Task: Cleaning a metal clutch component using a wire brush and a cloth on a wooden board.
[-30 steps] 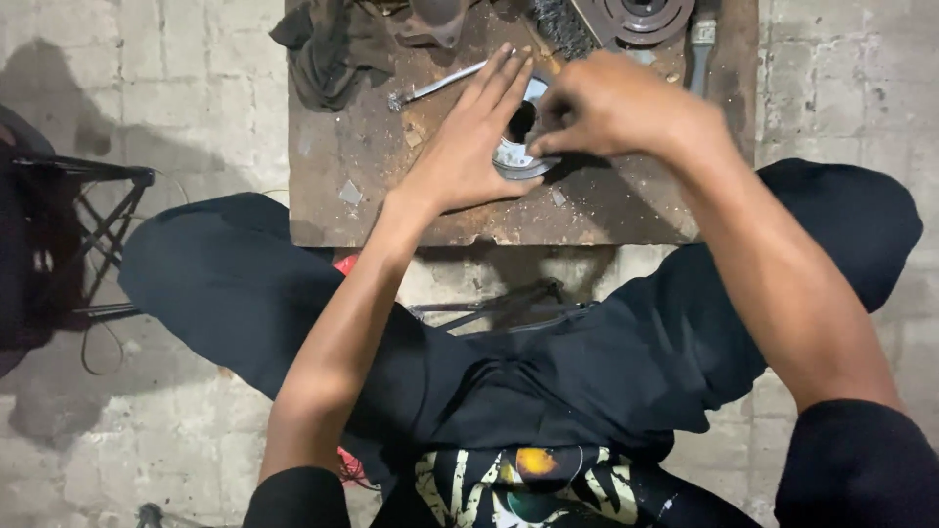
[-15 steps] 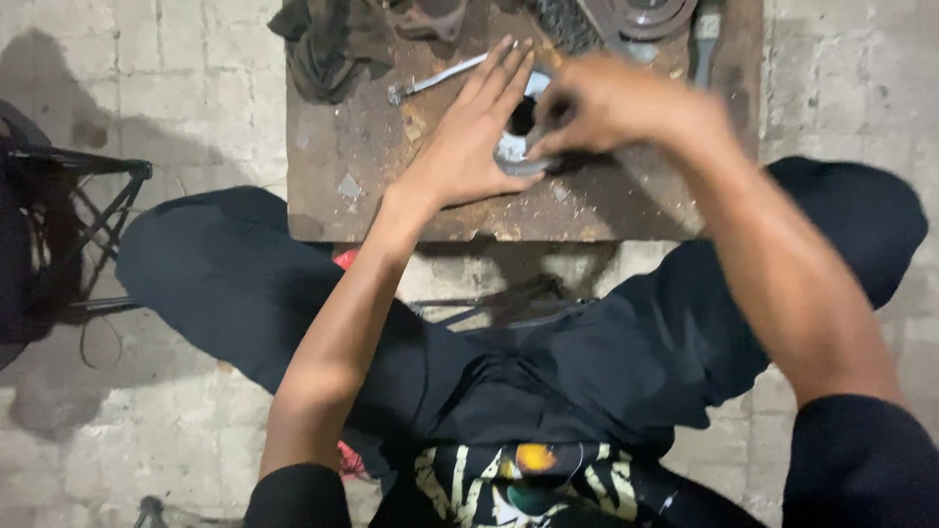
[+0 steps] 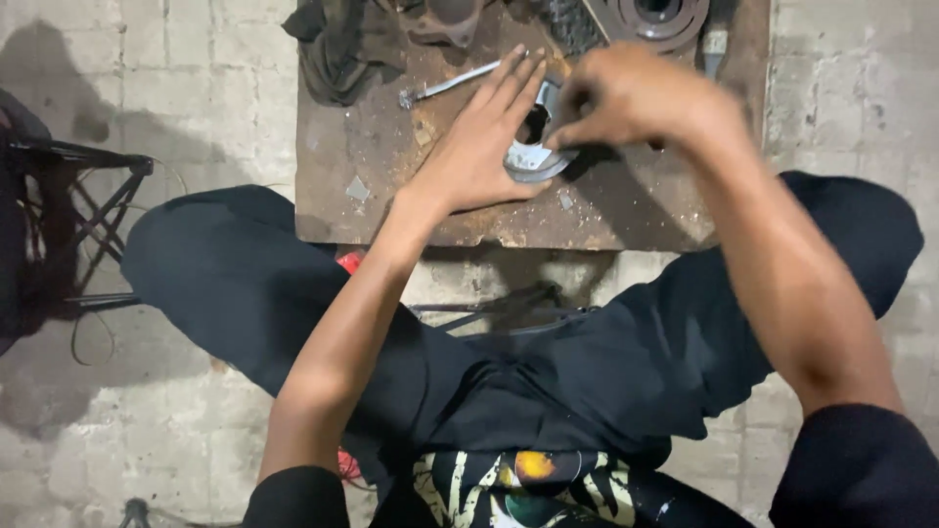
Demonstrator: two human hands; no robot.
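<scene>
I am seeing a dark rag (image 3: 337, 44) and a wrench (image 3: 445, 86) lying at the left of the rusty work plate (image 3: 391, 186). My left hand (image 3: 479, 147) is pressing flat, fingers spread, on the round metal part (image 3: 533, 156) mid-plate. My right hand (image 3: 636, 98) is pinching its rim, blurred.

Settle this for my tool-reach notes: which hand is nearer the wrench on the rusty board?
Left. The left hand has fingertips almost at the wrench; the right hand is farther right, beyond the metal ring.
</scene>
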